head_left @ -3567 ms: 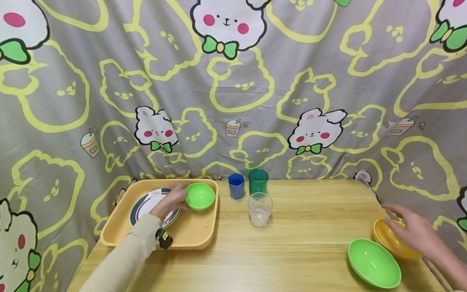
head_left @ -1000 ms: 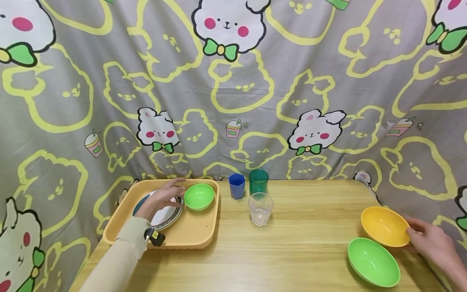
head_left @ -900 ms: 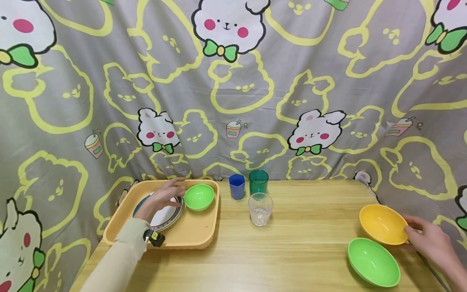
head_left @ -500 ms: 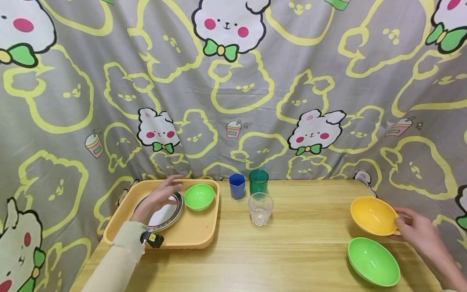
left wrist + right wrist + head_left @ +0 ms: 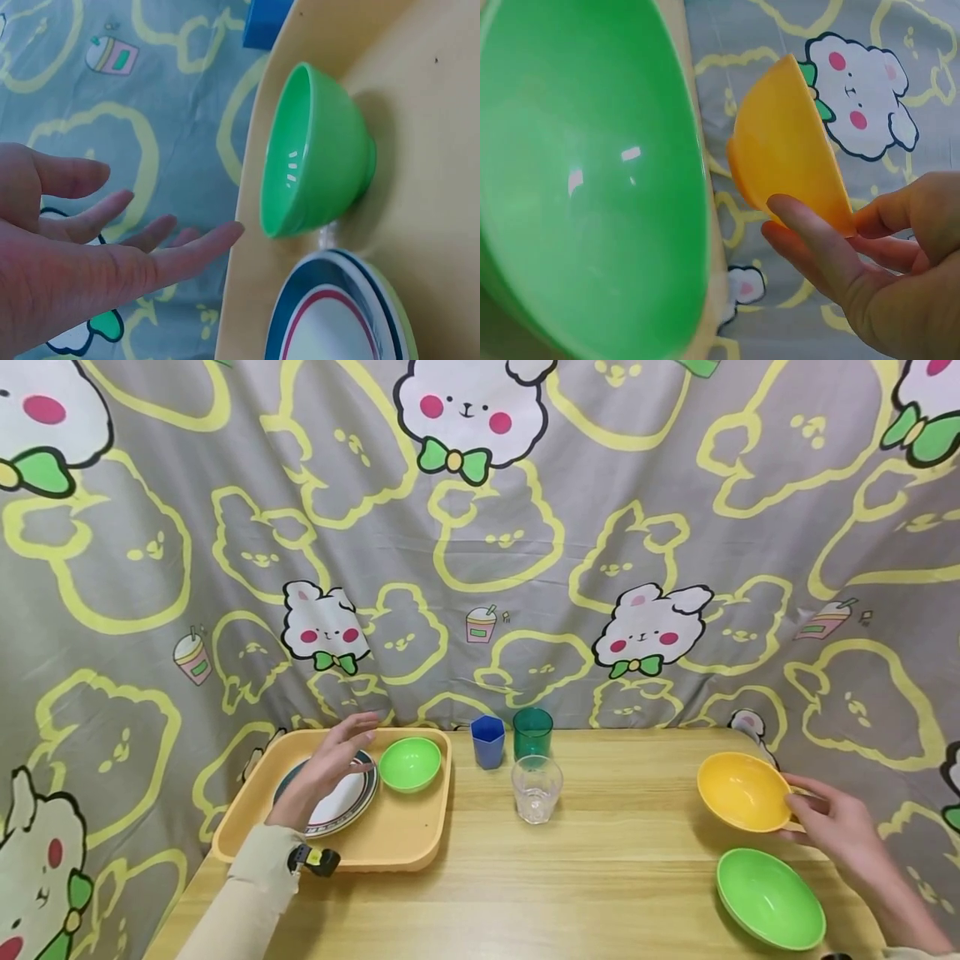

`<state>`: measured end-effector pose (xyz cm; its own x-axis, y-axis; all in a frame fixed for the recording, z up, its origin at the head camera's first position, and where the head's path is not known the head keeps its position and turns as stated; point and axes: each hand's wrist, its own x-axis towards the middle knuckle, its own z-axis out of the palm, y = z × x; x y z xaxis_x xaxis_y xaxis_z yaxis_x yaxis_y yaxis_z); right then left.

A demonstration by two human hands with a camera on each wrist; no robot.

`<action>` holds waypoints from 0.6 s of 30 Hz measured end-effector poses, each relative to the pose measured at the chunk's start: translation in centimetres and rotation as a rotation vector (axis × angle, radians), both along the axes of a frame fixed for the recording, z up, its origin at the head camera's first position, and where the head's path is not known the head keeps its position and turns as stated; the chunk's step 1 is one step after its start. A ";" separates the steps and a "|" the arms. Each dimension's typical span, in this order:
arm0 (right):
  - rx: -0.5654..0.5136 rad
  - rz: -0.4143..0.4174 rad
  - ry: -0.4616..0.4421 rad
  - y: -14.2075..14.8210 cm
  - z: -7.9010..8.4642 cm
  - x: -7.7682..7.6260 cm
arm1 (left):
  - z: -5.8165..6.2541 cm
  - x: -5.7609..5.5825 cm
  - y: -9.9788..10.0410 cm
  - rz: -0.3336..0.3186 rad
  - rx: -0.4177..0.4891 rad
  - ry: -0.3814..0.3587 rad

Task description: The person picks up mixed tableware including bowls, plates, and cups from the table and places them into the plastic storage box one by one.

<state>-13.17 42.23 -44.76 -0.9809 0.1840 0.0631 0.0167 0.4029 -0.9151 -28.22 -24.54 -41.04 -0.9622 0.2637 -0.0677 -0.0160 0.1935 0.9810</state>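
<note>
My right hand pinches the right rim of a yellow bowl, thumb at the rim and fingers beneath; the right wrist view shows the yellow bowl held off the table. A larger green bowl stands just in front of it. My left hand hovers over the stacked plates in the yellow-orange tray, its fingers loosely extended and holding nothing. Beside its fingertips sits a small green bowl, which the left wrist view shows apart from the hand.
Between tray and bowls stand a blue cup, a dark green cup and, nearer, a clear glass. A patterned curtain hangs along the back edge of the wooden table.
My right hand has taken the yellow bowl by its rim and brought it up and leftward, away from the right edge. My left hand has let go of the small green bowl and drawn back slightly.
</note>
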 end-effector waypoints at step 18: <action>-0.457 0.092 0.058 -3.6 0.6 -0.5 | 0.1 1.2 3.0 -0.020 0.187 0.044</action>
